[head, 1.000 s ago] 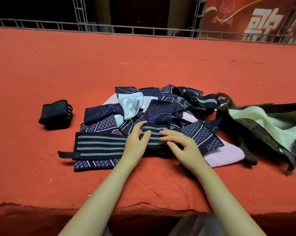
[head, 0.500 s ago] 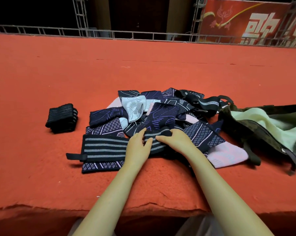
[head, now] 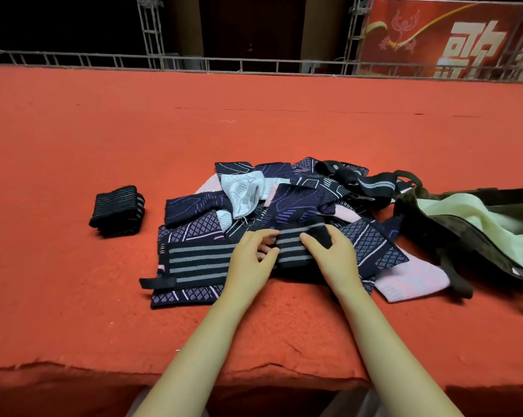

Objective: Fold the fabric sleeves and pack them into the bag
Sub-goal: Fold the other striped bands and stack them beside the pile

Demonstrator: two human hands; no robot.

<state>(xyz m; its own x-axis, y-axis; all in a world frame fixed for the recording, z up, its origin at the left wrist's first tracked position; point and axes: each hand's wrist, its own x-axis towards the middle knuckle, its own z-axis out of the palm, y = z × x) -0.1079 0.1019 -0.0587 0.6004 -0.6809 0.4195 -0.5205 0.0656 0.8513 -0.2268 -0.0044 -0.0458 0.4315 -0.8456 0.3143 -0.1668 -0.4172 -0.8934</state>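
Sleeves (head: 284, 206) lie in a loose heap on the red worktop (head: 73, 296), mostly dark navy with pale line and grid patterns, with some pink and light grey pieces among them. Across the near side of the heap lies a black strap (head: 200, 261) with grey lengthwise stripes and a black tab at its left end. Its right end is folded over into a thicker roll. The left hand (head: 251, 260) rests on the strap, fingers curled at the edge of the roll. The right hand (head: 335, 254) grips the roll, thumb and fingers curled round it. Left of the heap, well apart, sits a folded black bundle (head: 118, 210) with faint grey stripes. Right of the heap, touching its edge, lies the dark camouflage bag (head: 452, 236), open, with its pale green lining showing inside.
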